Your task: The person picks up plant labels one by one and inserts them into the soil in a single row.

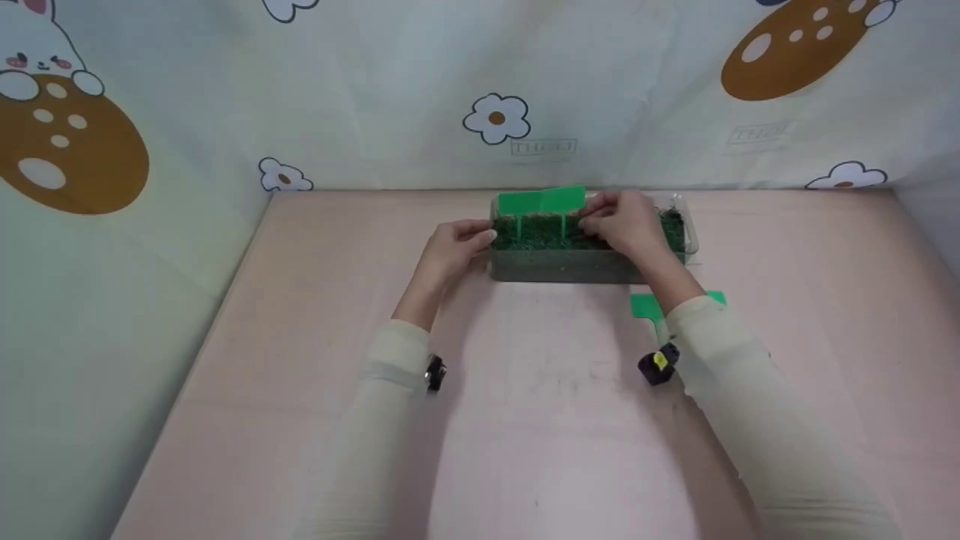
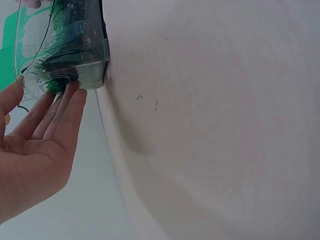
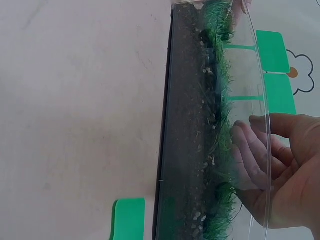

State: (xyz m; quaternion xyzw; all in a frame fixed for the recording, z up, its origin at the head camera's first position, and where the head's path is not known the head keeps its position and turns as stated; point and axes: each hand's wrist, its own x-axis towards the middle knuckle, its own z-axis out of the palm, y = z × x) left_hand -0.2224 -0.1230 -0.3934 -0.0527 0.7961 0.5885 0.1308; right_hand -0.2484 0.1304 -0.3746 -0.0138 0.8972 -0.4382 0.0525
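A clear rectangular planter box [image 1: 589, 267] with dark soil and green grass [image 3: 220, 120] stands near the table's back edge. Two green T-shaped plant labels [image 3: 274, 52] stand side by side in the grass, toward the box's left part. At the left end wall, my left hand [image 1: 448, 251] touches the box with its fingers fairly straight and the thumb by the rim. My right hand [image 1: 624, 225] reaches over the rim, just right of the labels. Through the clear wall its fingers [image 3: 245, 145] show loosely bent near the grass, with nothing visible between them.
On the pink table surface [image 1: 525, 420], a green plant label [image 1: 646, 306] lies in front of the box, partly under my right forearm; more green shows [image 1: 716, 297] beyond the sleeve. A patterned cloth backdrop [image 1: 390, 112] rises directly behind the table.
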